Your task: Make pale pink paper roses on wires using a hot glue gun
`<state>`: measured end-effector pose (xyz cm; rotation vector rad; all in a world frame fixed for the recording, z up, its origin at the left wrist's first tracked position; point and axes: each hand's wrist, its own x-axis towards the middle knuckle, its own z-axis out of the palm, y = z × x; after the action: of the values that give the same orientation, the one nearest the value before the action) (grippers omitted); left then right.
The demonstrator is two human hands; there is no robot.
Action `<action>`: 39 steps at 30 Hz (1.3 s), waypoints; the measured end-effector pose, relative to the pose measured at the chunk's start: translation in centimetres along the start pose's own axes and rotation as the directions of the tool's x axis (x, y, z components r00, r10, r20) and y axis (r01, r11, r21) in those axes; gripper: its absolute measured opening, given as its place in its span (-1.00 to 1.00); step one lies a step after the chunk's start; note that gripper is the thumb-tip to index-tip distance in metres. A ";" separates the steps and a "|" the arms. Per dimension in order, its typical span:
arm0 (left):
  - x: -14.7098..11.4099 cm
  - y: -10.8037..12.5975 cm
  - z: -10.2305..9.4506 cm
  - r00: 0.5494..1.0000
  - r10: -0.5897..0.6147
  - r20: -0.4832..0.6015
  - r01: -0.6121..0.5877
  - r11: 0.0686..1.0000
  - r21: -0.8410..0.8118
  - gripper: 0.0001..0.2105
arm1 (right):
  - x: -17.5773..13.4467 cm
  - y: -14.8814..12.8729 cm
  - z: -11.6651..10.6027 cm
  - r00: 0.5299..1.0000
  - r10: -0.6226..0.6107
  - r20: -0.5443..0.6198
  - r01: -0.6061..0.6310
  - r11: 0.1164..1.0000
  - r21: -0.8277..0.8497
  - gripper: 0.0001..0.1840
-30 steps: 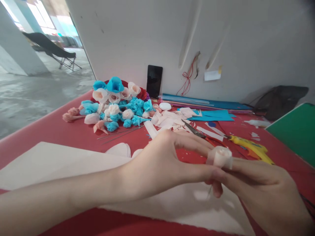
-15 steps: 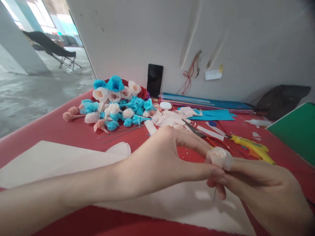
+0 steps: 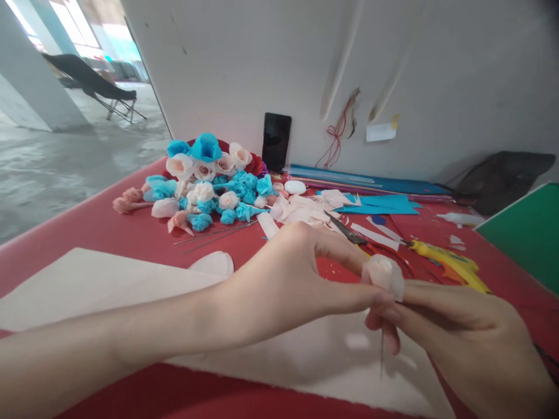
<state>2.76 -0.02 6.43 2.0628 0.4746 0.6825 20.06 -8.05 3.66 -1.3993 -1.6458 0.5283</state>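
Note:
A pale cream paper flower (image 3: 383,273) is pinched between both hands above the table, its thin wire stem (image 3: 381,355) pointing down. My left hand (image 3: 305,273) comes in from the left, with thumb and fingers closed on the flower's petals. From the right, my right hand (image 3: 463,331) has its thumb and fingers closed round the flower's base. Below lies a large cream paper sheet (image 3: 301,372), partly covered by my arms. Rounded pale petal pieces (image 3: 213,263) rest on its far edge.
Finished paper flowers (image 3: 205,180) are heaped at the back left, beside pale paper scraps (image 3: 305,208). Scissors (image 3: 347,228) and a yellow glue gun (image 3: 449,262) lie behind my hands. A phone (image 3: 276,141) leans on the wall; a green board (image 3: 524,233) stands right.
The paper flower has shifted slightly left and turned in my fingers, with more of its wire stem showing below. Both hands keep their hold.

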 end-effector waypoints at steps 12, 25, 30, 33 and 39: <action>0.2 -0.1 0.1 0.999 -0.046 0.001 0.046 0.998 -0.042 -0.83 | 0.1 0.2 0.3 0.995 0.092 -0.023 -0.092 0.995 0.031 -0.79; 0.6 0.6 -0.3 0.986 -0.110 0.123 0.140 0.952 -0.272 -0.72 | 0.1 0.1 -0.3 0.989 0.149 0.003 -0.149 0.986 0.073 -0.69; 0.6 0.2 -0.2 0.990 -0.099 0.103 0.131 0.915 -0.381 -0.81 | -0.1 0.2 -0.3 0.964 0.249 0.096 -0.264 0.942 0.206 -0.65; 0.5 -0.3 0.0 0.991 -0.101 0.084 0.126 0.920 -0.371 -0.88 | -0.3 0.3 -0.2 0.952 0.272 0.137 -0.302 0.906 0.297 -0.67; 0.5 -0.4 0.2 0.995 -0.081 0.065 0.100 0.913 -0.395 -0.92 | -0.2 0.3 0.1 0.935 0.267 0.233 -0.350 0.805 0.480 -0.86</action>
<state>3.24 0.37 6.17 1.6583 0.3661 0.6158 20.18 -8.11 3.31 -1.2364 -1.2510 1.2044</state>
